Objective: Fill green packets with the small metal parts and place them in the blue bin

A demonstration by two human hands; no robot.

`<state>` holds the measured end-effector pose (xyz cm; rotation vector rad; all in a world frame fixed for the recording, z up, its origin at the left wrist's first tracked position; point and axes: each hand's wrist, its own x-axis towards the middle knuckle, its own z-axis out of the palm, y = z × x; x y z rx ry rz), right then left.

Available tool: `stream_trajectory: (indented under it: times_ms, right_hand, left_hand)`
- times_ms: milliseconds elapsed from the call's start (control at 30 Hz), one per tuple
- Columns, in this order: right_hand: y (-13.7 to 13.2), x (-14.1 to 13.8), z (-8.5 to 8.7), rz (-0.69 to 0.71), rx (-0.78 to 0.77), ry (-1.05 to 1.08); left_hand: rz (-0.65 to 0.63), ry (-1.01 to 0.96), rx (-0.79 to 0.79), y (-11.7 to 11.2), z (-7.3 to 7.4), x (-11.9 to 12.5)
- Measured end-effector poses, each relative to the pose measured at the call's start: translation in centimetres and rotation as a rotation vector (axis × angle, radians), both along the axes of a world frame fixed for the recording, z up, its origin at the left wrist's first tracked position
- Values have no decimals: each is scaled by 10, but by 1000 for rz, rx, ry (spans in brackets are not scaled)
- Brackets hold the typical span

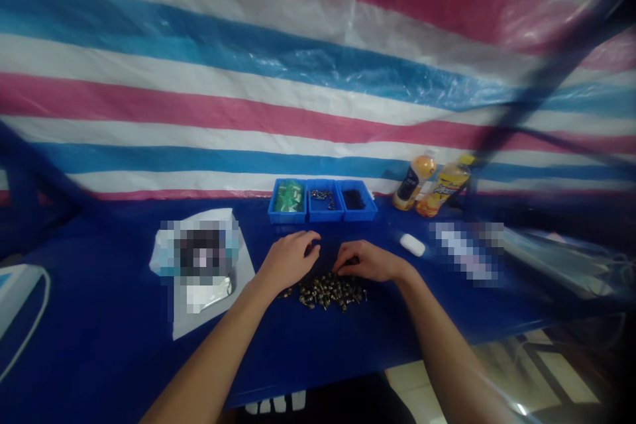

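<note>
A loose heap of small metal fasteners, possibly screws (330, 291), lies on the blue tabletop (114, 338). My left hand (287, 260) rests just above the heap's left end, fingers curled, and nothing shows in it. My right hand (370, 262) reaches in from the right, its fingertips at the heap's upper edge. Its fingers are bunched and hide whatever lies under them. Beyond the hands stand several blue bins: one with green pieces (287, 217), one with small metal parts (325, 215), and one with black parts (356, 214).
Two plastic bottles (431, 185) stand right of the bins, with a white oval object (412, 244) below them. A pixelated item lies on a white sheet (213, 318) at left. Blurred items lie at right. A striped tarp (248, 106) hangs behind the table.
</note>
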<state>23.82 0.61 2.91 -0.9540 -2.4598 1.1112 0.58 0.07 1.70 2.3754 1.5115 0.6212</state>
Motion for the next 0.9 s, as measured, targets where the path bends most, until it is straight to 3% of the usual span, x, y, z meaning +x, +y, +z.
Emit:
stream_trajectory:
  times_ms: [167,400,600,767,900]
  right_hand:
    - [0,-1,-4,-50,49,-16]
    - [5,4,-12,-339,218,-117]
    - [10,7,-14,-494,333,-143]
    - [12,4,-11,-513,323,16]
    - [14,3,-16,-444,318,6]
  left_hand:
    - [1,-8,10,1,-1,0]
    - [1,-6,-9,-1,3,0]
    - [-6,-15,-7,-1,3,0]
    - [-4,-11,-9,-1,3,0]
    - [-6,-19,-6,-1,2,-1]
